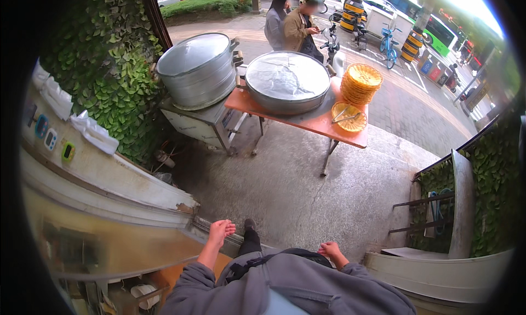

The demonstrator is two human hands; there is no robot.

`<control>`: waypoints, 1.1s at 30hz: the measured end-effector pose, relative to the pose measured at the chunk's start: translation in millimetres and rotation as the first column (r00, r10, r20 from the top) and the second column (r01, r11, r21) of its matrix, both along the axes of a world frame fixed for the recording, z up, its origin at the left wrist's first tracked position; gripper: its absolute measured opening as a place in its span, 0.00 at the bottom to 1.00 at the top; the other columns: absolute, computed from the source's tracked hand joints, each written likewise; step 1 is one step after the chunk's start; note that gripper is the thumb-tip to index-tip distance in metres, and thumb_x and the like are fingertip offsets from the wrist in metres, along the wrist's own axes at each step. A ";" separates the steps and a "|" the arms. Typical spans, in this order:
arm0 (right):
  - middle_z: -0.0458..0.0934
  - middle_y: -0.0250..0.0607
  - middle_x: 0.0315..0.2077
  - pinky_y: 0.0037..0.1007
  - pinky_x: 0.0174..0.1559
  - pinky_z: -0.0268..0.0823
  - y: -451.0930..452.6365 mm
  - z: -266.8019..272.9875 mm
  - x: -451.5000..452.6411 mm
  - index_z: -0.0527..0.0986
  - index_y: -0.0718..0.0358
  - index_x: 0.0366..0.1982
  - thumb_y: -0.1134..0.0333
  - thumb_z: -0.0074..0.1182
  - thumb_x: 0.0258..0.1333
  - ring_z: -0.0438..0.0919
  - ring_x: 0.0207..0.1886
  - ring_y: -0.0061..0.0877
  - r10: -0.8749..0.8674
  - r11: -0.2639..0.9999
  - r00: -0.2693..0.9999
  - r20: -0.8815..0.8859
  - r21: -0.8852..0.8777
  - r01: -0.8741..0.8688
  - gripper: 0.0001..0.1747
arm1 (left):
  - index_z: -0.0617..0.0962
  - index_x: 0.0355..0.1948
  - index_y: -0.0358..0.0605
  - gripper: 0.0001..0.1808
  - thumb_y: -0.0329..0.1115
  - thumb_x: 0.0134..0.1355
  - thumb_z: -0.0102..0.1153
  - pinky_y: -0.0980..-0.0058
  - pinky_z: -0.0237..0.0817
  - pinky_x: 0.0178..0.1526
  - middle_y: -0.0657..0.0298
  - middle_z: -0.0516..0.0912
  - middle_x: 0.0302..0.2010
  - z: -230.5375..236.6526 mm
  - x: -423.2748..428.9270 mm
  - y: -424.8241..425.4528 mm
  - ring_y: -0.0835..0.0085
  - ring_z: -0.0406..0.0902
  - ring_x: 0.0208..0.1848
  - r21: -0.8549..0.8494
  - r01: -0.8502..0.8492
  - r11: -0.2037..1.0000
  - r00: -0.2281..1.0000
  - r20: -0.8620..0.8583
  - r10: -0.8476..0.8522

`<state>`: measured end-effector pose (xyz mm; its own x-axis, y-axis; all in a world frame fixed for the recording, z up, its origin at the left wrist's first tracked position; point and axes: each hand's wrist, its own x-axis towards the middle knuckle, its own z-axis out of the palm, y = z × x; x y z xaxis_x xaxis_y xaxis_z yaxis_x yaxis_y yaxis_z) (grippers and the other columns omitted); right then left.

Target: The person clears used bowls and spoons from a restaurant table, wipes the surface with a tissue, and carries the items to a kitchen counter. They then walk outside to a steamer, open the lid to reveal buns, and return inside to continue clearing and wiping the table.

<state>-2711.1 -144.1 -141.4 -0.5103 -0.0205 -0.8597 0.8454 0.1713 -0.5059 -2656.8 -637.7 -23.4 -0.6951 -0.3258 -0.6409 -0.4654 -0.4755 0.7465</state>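
My left hand (222,231) is held out over the doorstep, its fingers loosely curled around nothing. Close to my waist, my right hand (330,250) is half curled and also empty. Ahead stands a folding table with an orange top (296,125). It carries a wide metal steamer (287,77) with a shiny lid, a stack of yellow woven baskets (361,84) and one basket (356,123) with metal tongs (347,116) in it. A tall stacked steamer (199,74) with a domed lid rests on a metal stove (197,128) at the left.
A ledge (135,173) on the left holds plastic bags (93,132) and small digital timers (68,151). Two people (294,27) are by a scooter beyond the table. A curved panel (461,204) and dark metal bars stand at right. Leafy walls flank the concrete floor (271,183).
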 end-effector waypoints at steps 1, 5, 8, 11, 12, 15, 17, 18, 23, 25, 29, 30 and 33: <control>0.80 0.45 0.29 0.31 0.28 0.78 -4.0 -0.6 -4.3 0.73 0.72 0.42 0.67 0.55 0.59 0.83 0.28 0.31 -0.035 0.999 0.999 0.017 0.022 0.034 0.15 | 0.77 0.39 0.33 0.13 0.36 0.65 0.52 0.75 0.76 0.33 0.52 0.83 0.34 -3.5 -15.6 -6.8 0.69 0.82 0.30 -0.001 0.003 1.000 1.000 0.004 -0.003; 0.80 0.43 0.26 0.30 0.28 0.73 -17.7 -3.5 -21.8 0.76 0.70 0.37 0.65 0.58 0.56 0.80 0.26 0.28 0.158 0.963 0.976 -0.152 0.243 -0.118 0.14 | 0.77 0.39 0.32 0.14 0.37 0.66 0.52 0.74 0.76 0.34 0.51 0.82 0.35 -18.9 -90.0 -37.3 0.68 0.82 0.32 0.049 0.067 0.997 0.997 -0.052 -0.065; 0.79 0.40 0.23 0.29 0.26 0.70 -40.3 -9.9 -43.4 0.77 0.69 0.35 0.64 0.59 0.54 0.78 0.24 0.26 0.064 0.953 0.992 -0.113 0.302 -0.027 0.14 | 0.77 0.38 0.33 0.14 0.37 0.65 0.53 0.73 0.76 0.35 0.52 0.83 0.35 -22.8 -153.3 -66.7 0.69 0.82 0.32 0.064 0.140 0.988 0.987 -0.088 -0.134; 0.79 0.39 0.22 0.26 0.24 0.69 -79.1 -6.6 -73.2 0.77 0.69 0.36 0.64 0.59 0.54 0.77 0.23 0.24 -0.034 0.949 0.999 -0.025 0.313 0.040 0.14 | 0.77 0.38 0.33 0.13 0.36 0.65 0.53 0.73 0.76 0.34 0.52 0.83 0.34 -14.4 -209.2 -105.6 0.69 0.81 0.32 0.045 0.179 0.983 0.980 -0.102 -0.173; 0.80 0.40 0.24 0.24 0.24 0.69 -92.3 -3.3 -86.9 0.77 0.70 0.36 0.64 0.58 0.55 0.78 0.24 0.25 -0.003 0.954 0.999 -0.052 0.298 0.019 0.14 | 0.77 0.37 0.34 0.13 0.36 0.65 0.53 0.73 0.76 0.34 0.53 0.83 0.34 -11.7 -226.9 -119.4 0.69 0.81 0.32 0.031 0.183 0.983 0.978 -0.104 -0.179; 0.81 0.43 0.28 0.26 0.27 0.73 -143.9 -2.5 -143.7 0.76 0.71 0.38 0.66 0.56 0.57 0.80 0.27 0.27 -0.113 0.987 0.991 -0.077 0.110 0.121 0.14 | 0.78 0.37 0.34 0.12 0.36 0.64 0.54 0.73 0.76 0.33 0.53 0.83 0.34 -9.6 -265.2 -163.2 0.69 0.82 0.32 0.023 0.171 0.985 0.982 -0.090 -0.168; 0.81 0.48 0.33 0.29 0.34 0.77 -171.3 1.7 -175.5 0.74 0.73 0.42 0.67 0.53 0.60 0.83 0.32 0.32 -0.109 0.994 0.989 -0.096 0.005 0.110 0.15 | 0.77 0.38 0.34 0.12 0.35 0.65 0.53 0.73 0.76 0.33 0.52 0.83 0.34 -13.1 -276.3 -185.9 0.69 0.82 0.32 0.003 0.138 0.990 0.987 -0.087 -0.138; 0.81 0.49 0.34 0.30 0.35 0.77 -183.3 4.9 -191.9 0.74 0.73 0.43 0.67 0.53 0.60 0.83 0.33 0.33 -0.088 0.996 0.991 -0.101 -0.029 0.085 0.15 | 0.77 0.38 0.33 0.12 0.35 0.65 0.52 0.73 0.76 0.33 0.52 0.83 0.34 -15.9 -284.1 -195.3 0.68 0.82 0.32 -0.015 0.117 0.993 0.989 -0.085 -0.118; 0.80 0.48 0.36 0.30 0.38 0.78 -222.3 9.7 -276.1 0.73 0.72 0.47 0.64 0.54 0.61 0.83 0.37 0.33 0.058 0.996 0.996 -0.064 -0.061 -0.062 0.19 | 0.76 0.39 0.32 0.13 0.34 0.67 0.48 0.73 0.76 0.33 0.50 0.82 0.34 -30.7 -303.0 -209.1 0.67 0.82 0.31 0.043 -0.013 0.999 0.998 -0.068 0.016; 0.80 0.45 0.36 0.30 0.37 0.77 -220.6 14.8 -309.9 0.73 0.72 0.48 0.63 0.54 0.61 0.83 0.37 0.31 0.201 0.979 0.973 -0.111 -0.009 -0.203 0.19 | 0.76 0.39 0.32 0.12 0.34 0.67 0.49 0.73 0.76 0.33 0.50 0.82 0.34 -29.3 -308.9 -206.4 0.66 0.82 0.31 0.036 -0.087 0.996 0.996 -0.022 0.088; 0.81 0.44 0.35 0.30 0.37 0.77 -222.7 50.0 -397.7 0.73 0.70 0.47 0.62 0.55 0.61 0.83 0.37 0.30 0.188 0.977 0.976 -0.112 -0.083 -0.197 0.19 | 0.76 0.38 0.33 0.11 0.33 0.65 0.50 0.72 0.76 0.33 0.51 0.82 0.33 -10.4 -327.7 -202.7 0.66 0.82 0.31 0.060 -0.165 0.984 0.985 -0.045 0.168; 0.81 0.44 0.35 0.31 0.37 0.77 -222.9 65.0 -425.6 0.73 0.70 0.47 0.63 0.54 0.62 0.83 0.36 0.30 0.231 0.961 0.958 -0.169 -0.112 -0.251 0.18 | 0.76 0.38 0.33 0.11 0.33 0.65 0.51 0.72 0.76 0.33 0.50 0.82 0.34 -5.8 -334.2 -202.6 0.66 0.82 0.32 0.065 -0.176 0.982 0.983 -0.041 0.179; 0.81 0.45 0.37 0.31 0.40 0.77 -216.5 127.7 -502.3 0.72 0.68 0.49 0.63 0.53 0.63 0.82 0.39 0.31 0.225 0.931 0.940 -0.255 -0.229 -0.285 0.18 | 0.76 0.38 0.34 0.11 0.34 0.65 0.52 0.72 0.76 0.33 0.51 0.82 0.33 1.5 -355.1 -199.9 0.66 0.81 0.32 0.029 -0.216 0.976 0.973 -0.071 0.217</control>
<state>-3213.4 -360.6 -13.7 -0.6340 -0.3815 -0.6727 0.6523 0.2036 -0.7302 -3011.9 -837.6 -22.0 -0.6548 -0.4609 -0.5990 -0.2939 -0.5749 0.7636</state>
